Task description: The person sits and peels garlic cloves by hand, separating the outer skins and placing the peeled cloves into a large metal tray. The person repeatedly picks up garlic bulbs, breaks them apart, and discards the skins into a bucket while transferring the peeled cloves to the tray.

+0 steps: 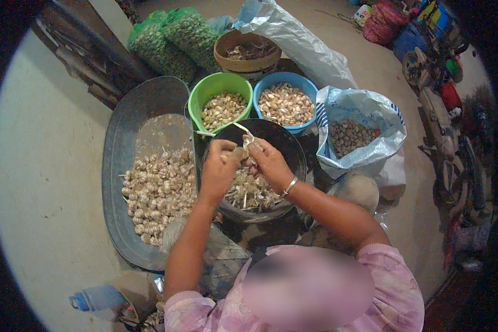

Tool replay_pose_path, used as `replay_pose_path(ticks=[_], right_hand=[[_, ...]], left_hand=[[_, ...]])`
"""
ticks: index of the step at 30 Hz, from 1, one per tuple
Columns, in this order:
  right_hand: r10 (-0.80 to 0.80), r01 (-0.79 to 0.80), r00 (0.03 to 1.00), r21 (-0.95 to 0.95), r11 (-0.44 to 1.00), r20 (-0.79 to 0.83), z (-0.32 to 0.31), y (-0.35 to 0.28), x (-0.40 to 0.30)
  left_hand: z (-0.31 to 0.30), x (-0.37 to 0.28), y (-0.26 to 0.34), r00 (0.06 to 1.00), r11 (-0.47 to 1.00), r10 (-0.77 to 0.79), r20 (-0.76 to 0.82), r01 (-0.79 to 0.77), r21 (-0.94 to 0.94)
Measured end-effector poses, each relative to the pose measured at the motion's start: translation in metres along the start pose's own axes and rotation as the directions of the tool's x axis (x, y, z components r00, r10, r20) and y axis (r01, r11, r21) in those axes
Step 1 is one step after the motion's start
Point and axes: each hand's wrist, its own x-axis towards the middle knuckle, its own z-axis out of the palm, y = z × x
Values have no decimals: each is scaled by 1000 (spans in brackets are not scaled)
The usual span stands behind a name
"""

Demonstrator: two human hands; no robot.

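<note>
Both hands meet above a round dark tub (pixel 299 166) that holds garlic skins and stalks (pixel 253 193). My right hand (pixel 269 159), with a silver bangle at its wrist, grips a partly broken garlic bulb (pixel 249 143) whose pale stalk points up and left. Close to its left side, my left hand (pixel 222 162) has its fingers curled at the bulb; what they hold is blurred. Many whole garlic bulbs (pixel 162 186) lie in a large dark oval tub (pixel 112 166) on the left. Behind the hands, separated cloves fill part of a green basin (pixel 197 99) and a blue basin (pixel 259 83).
An open white woven sack (pixel 382 153) with small cloves stands to the right. Farther back are a brown round container (pixel 249 64), green net sacks of garlic (pixel 186 37) and a long white sack (pixel 311 50). A blue bottle (pixel 99 298) lies lower left; clutter lines the right.
</note>
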Motion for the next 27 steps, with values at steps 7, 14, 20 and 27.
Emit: replay_pose_path(ticks=[7, 14, 20, 27], right_hand=[[148, -152, 987, 59, 987, 64, -23, 4, 6], [-94, 342, 932, -761, 552, 350, -49, 45, -3], [-76, 364, 918, -752, 550, 389, -34, 29, -21], [-8, 359, 907, -762, 538, 421, -30, 14, -22]], left_hand=[[0, 3, 2, 982, 903, -163, 96, 188, -385], [-39, 34, -56, 943, 789, -306, -131, 174, -589], [31, 72, 24, 980, 904, -171, 99, 196, -379], [58, 125, 65, 967, 965, 253, -21, -251, 77]])
